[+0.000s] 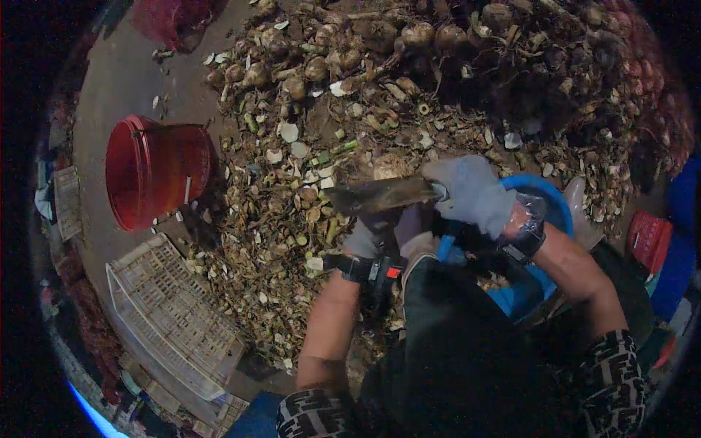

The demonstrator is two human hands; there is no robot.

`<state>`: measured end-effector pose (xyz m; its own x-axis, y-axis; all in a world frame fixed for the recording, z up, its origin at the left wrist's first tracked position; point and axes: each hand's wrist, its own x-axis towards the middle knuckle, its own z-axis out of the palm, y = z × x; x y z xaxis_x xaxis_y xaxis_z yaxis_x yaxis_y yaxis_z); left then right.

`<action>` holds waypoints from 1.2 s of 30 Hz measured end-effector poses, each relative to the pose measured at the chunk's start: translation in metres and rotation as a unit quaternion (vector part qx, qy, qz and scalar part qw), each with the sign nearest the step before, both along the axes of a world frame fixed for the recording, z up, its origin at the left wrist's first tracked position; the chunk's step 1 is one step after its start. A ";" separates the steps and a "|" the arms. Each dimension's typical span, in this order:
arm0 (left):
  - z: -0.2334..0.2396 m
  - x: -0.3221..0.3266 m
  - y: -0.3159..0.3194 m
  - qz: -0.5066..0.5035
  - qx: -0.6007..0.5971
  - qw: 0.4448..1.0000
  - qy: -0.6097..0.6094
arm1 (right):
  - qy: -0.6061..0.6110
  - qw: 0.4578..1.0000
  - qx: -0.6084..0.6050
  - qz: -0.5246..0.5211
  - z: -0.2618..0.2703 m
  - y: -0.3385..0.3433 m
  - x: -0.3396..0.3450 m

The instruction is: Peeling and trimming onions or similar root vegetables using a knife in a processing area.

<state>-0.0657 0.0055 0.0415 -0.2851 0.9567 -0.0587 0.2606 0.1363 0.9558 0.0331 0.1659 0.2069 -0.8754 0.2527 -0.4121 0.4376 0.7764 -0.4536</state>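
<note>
My right hand [468, 189], in a pale glove, grips the handle of a broad-bladed knife [378, 196]. The blade points left and lies across the view above my left hand [362, 240]. That hand is gloved too, and the blade hides its fingers, so what it may hold does not show. Just beyond the blade is a pale round bulb [391, 165], probably a root vegetable. A blue plastic tub [561, 205] stands beneath and beside my right wrist, with some pale pieces inside.
Cut trimmings [263, 263] cover the ground before me. Dirty bulbs with stalks [317, 68] are heaped at the far side. On the left, a red bucket [178, 164] lies on its side near a white plastic crate [175, 312]. Filled red net sacks [651, 104] line the right.
</note>
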 end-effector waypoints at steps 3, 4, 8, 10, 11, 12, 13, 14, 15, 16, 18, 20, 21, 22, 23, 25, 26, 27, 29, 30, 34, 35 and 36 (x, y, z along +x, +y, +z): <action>0.049 -0.001 0.002 0.046 -0.046 0.987 -0.146 | 0.021 0.999 0.026 -0.021 -0.009 0.002 0.004; 0.061 -0.004 0.000 0.060 -0.079 0.980 -0.174 | 0.028 0.999 0.025 -0.030 -0.014 0.004 0.004; 0.105 -0.009 0.005 0.118 -0.032 0.963 -0.239 | -0.230 0.960 0.102 -0.124 -0.052 0.055 0.037; 0.124 -0.013 0.008 0.121 0.039 0.990 -0.061 | -0.157 0.963 0.095 -0.196 -0.036 0.073 0.062; 0.127 -0.009 0.017 0.099 -0.008 0.991 -0.084 | -0.140 0.957 0.087 -0.239 -0.030 0.067 0.085; 0.111 -0.018 0.022 0.106 -0.013 0.985 -0.136 | -0.087 0.973 0.073 -0.201 -0.026 0.051 0.071; 0.100 -0.016 0.009 0.114 -0.042 0.972 -0.200 | -0.034 0.984 0.059 -0.164 -0.028 0.030 0.057; 0.087 -0.016 0.022 0.092 -0.013 0.987 -0.130 | 0.020 0.989 0.077 -0.129 -0.009 0.028 0.044; 0.064 -0.014 0.019 0.079 -0.013 0.995 -0.058 | 0.024 0.993 0.059 -0.098 -0.004 0.018 0.027; 0.038 -0.013 0.005 0.070 -0.015 0.997 0.013 | 0.028 0.997 0.040 -0.062 0.008 0.007 0.011; -0.015 -0.024 -0.024 0.050 0.060 0.996 -0.044 | 0.082 0.995 0.038 -0.033 0.026 -0.009 -0.014; -0.007 -0.008 -0.010 0.043 0.031 0.998 -0.023 | 0.040 0.998 0.028 -0.037 0.017 -0.007 -0.009; 0.005 -0.002 -0.001 0.041 0.005 0.999 -0.035 | -0.010 0.999 0.024 -0.042 0.018 -0.003 -0.006; 0.026 -0.004 0.005 0.044 -0.059 0.993 -0.089 | -0.056 0.997 0.012 -0.044 0.014 0.002 -0.004; 0.044 -0.009 0.006 0.062 -0.085 0.988 -0.114 | -0.019 0.998 0.022 -0.047 0.004 0.004 -0.005; 0.083 -0.006 0.017 0.102 -0.082 0.980 -0.153 | 0.047 0.995 0.059 -0.062 -0.016 0.012 0.014; 0.099 -0.004 0.019 0.096 -0.040 0.985 -0.135 | -0.038 0.992 0.112 -0.051 -0.029 0.033 0.031; 0.108 -0.003 0.019 0.094 -0.003 0.988 -0.119 | -0.125 0.979 0.158 -0.042 -0.043 0.050 0.047; 0.123 -0.011 0.015 0.144 -0.021 0.972 -0.186 | 0.000 0.984 0.086 -0.156 -0.027 0.057 0.048; 0.125 -0.014 0.014 0.119 -0.038 0.986 -0.112 | -0.025 0.961 -0.064 -0.267 -0.016 0.047 0.044; 0.181 -0.024 0.058 0.037 -0.045 0.997 0.041 | 0.172 0.553 -0.645 -0.498 -0.007 0.026 0.022; 0.162 -0.020 0.061 0.090 0.014 0.995 0.045 | 0.189 0.557 -0.650 -0.481 -0.007 0.022 0.019; 0.159 -0.018 0.065 0.096 0.016 0.995 -0.013 | 0.211 0.561 -0.650 -0.467 -0.006 0.022 0.019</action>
